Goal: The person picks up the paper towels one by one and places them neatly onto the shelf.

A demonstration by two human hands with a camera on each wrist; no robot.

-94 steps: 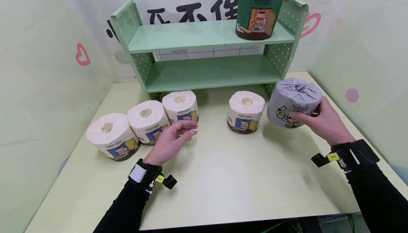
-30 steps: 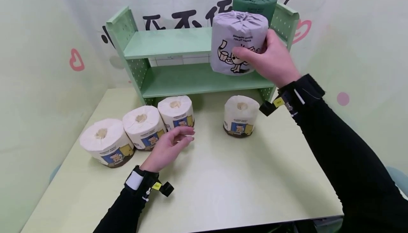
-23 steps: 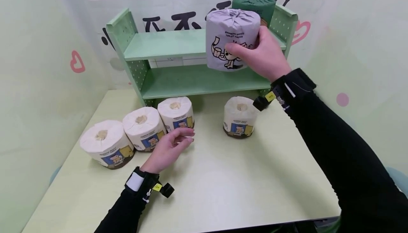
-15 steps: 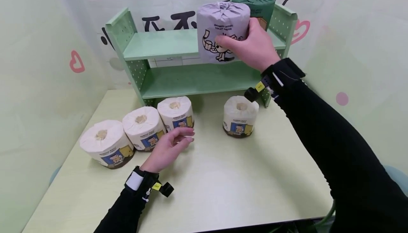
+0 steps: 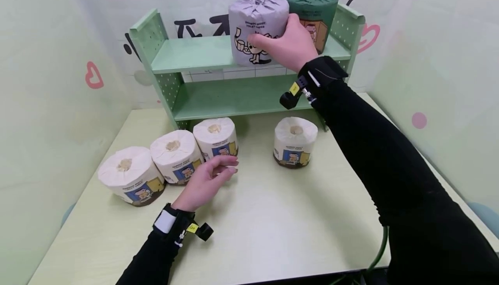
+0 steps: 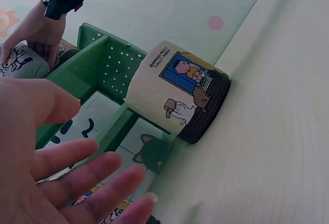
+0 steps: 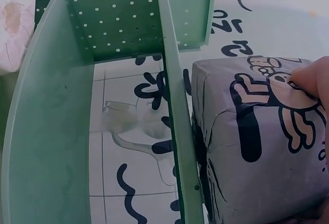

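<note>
My right hand point(image 5: 286, 44) grips a lilac-wrapped toilet paper roll point(image 5: 258, 14), thumb across its printed front. The roll is upright over the top board of the green shelf point(image 5: 191, 54), left of a green-wrapped toilet roll point(image 5: 312, 5). In the right wrist view, the underside of the lilac roll point(image 7: 241, 183) is right at the board's edge. My left hand point(image 5: 205, 182) holds nothing, its fingers relaxed, in front of three white toilet rolls point(image 5: 177, 148). The left wrist view shows its fingers spread below a single white roll point(image 6: 159, 90).
That single white roll point(image 5: 294, 142) stands on the pale table point(image 5: 265, 224), before the shelf's right end. The lower green board point(image 5: 241, 98) runs beneath the top one. Walls close in the table at both sides and behind. A green cable point(image 5: 380, 250) hangs by the front edge.
My right hand has lifted the lilac roll from above the table's right side, then moved it left and back to the top board, beside the green roll. My left hand has stayed put.
</note>
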